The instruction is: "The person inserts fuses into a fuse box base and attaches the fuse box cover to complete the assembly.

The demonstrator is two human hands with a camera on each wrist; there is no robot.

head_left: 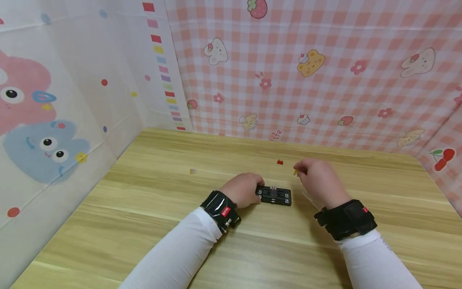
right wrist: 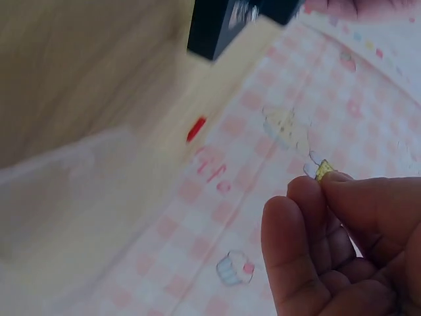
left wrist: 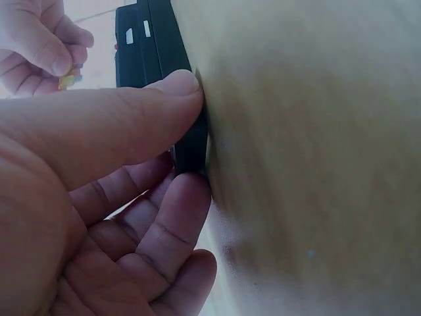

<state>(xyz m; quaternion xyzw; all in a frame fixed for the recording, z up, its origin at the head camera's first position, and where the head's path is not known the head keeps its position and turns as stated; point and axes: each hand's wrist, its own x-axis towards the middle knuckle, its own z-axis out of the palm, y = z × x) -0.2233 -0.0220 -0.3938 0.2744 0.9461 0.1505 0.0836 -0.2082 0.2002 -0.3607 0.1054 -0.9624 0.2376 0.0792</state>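
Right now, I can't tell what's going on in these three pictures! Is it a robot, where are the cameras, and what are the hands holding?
There's no robot here, just a person's two bare hands. The wide picture comes from a camera on the person's head, looking forward and down. The other two come from cameras on the wrists, so the hands look huge and the table looks tipped.

The left hand holds one end of a flat black block on the table. The right hand pinches a tiny yellow piece between thumb and finger. A small red piece lies beyond the block, and a small pale piece lies off to the left.
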